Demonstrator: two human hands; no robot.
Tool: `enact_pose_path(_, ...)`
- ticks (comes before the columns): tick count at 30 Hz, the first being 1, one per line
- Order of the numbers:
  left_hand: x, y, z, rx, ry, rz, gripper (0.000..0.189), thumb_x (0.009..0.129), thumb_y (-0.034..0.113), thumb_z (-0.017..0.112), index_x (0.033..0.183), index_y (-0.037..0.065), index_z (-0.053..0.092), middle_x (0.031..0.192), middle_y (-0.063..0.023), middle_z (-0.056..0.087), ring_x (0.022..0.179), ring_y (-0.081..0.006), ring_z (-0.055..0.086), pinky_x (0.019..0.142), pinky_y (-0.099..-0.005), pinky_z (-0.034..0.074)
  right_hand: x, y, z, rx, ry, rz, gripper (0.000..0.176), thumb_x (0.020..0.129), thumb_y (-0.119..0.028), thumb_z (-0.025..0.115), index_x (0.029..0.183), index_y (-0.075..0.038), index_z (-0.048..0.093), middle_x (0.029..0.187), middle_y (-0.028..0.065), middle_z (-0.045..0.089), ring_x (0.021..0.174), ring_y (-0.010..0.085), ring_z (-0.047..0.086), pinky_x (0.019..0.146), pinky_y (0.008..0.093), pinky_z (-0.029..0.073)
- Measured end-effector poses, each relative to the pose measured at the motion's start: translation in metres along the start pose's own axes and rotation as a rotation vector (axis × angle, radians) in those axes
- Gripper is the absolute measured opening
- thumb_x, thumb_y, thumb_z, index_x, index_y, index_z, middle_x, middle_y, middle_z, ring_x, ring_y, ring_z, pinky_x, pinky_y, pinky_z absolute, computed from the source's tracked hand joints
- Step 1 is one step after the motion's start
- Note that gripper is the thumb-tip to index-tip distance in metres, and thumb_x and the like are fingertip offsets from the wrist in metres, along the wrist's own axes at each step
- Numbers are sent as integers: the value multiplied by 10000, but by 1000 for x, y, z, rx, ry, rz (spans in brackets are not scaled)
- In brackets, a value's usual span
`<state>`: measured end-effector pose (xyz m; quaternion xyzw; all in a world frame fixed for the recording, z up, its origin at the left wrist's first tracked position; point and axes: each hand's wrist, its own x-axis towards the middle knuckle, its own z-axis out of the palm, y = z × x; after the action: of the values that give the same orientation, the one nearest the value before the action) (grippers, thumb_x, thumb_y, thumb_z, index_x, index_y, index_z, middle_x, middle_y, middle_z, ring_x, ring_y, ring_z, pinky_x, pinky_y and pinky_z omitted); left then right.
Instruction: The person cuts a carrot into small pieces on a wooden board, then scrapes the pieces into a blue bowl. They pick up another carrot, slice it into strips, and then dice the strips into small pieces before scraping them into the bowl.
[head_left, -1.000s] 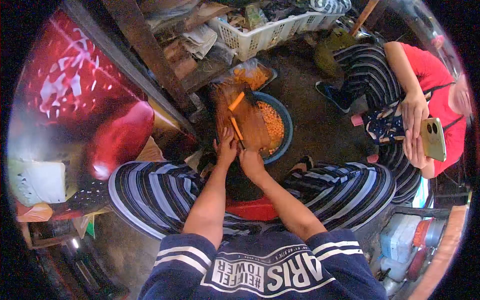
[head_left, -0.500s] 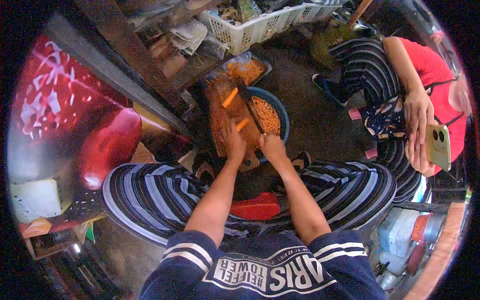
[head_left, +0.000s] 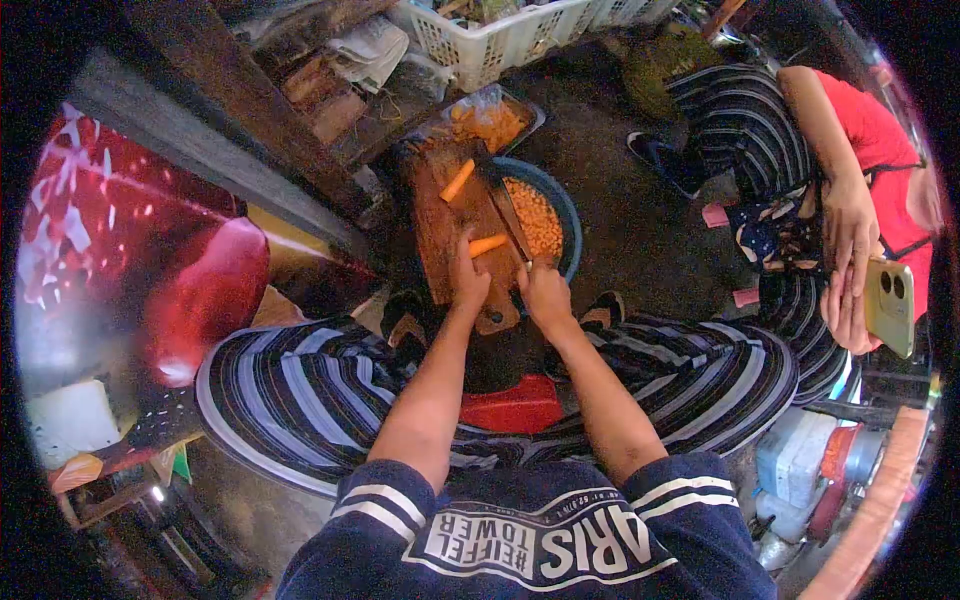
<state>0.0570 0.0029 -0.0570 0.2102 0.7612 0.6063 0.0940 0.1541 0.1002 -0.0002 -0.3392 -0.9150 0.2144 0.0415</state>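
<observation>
On a wooden cutting board (head_left: 430, 215), my left hand (head_left: 469, 282) pinches one end of a carrot piece (head_left: 488, 244), whose other end points toward the blade. My right hand (head_left: 546, 298) is wrapped round the handle of a knife (head_left: 512, 218). The knife lies lengthwise along the board's right side, its tip pointing away from me. Another carrot piece (head_left: 457, 181) rests farther up the board, touched by neither hand. Right beside the board stands a blue basin (head_left: 572, 222) with many small diced carrot bits (head_left: 533, 213) in it.
Behind the board is a tray (head_left: 538, 117) with orange pieces and clear plastic. A white crate (head_left: 480, 62) stands at the back. To the right sits another person (head_left: 850, 200) with a phone (head_left: 890, 305). A wooden beam (head_left: 270, 110) slants along the left.
My left fingers have shifted on the carrot piece, and more of it shows beside the knife. The knife stays in my right hand. The view has shifted slightly.
</observation>
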Motion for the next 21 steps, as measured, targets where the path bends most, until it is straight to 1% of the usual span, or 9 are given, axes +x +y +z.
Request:
enact_pose_path(2,0,0,-2,394,161,233,641,612,-77,544,1223,62,408,1151,-165,470,1122,-345,410,937,-424,333,2,-2,-2,14,-15,-5,330,858,-289,466,813,27,546,662,236,596,618,401,597,574,481,491)
enact_pose_path(3,-1,4,-6,391,161,233,641,612,-77,544,1223,62,408,1151,-165,470,1122,-345,410,937,-424,333,2,-4,-4,32,-30,-11,307,846,-270,495,825,35,514,669,243,593,623,413,591,554,481,486)
enact_pose_path(5,-4,12,-16,391,205,284,535,669,-4,567,1186,47,444,1142,-172,478,1086,-377,419,936,-461,318,0,-7,-7,23,-49,-17,305,848,-269,492,820,34,515,673,241,594,625,413,590,556,484,484)
enact_pose_path(6,-6,6,-17,392,207,282,535,669,-4,567,1186,47,444,1142,-172,478,1086,-377,419,936,-461,318,-1,-7,-7,15,-68,-23,303,850,-267,490,816,32,516,678,240,595,628,413,590,558,487,483)
enact_pose_path(8,-8,-4,-17,466,225,264,350,729,30,540,1079,15,518,1089,-171,512,1028,-374,450,905,-445,345,1,-4,1,6,-61,-37,304,852,-265,486,818,35,520,684,240,595,637,412,591,567,488,483)
enact_pose_path(9,-9,-4,-18,466,225,261,350,729,30,540,1079,15,518,1089,-171,512,1028,-374,450,905,-445,345,1,-1,6,-3,-54,-47,305,854,-263,483,820,37,524,690,241,596,646,412,592,577,489,483)
enact_pose_path(11,-10,-3,-20,364,186,233,223,768,41,515,982,-4,561,1034,-169,539,988,-359,471,879,-426,365,4,2,17,1,-53,-31,307,854,-265,482,828,37,531,693,242,596,649,411,593,582,487,483)
enact_pose_path(15,-4,-12,-19,300,170,246,188,788,48,501,954,-12,567,1002,-165,552,945,-350,489,849,-415,382,10,3,13,46,-39,-18,303,854,-264,477,848,30,549,695,246,595,663,409,594,607,483,482)
enact_pose_path(21,-9,-2,-22,400,186,266,178,793,39,498,950,-14,564,995,-169,548,929,-361,489,833,-416,387,7,-3,4,78,-68,-5,311,845,-270,489,858,33,557,723,235,606,685,418,592,629,473,487)
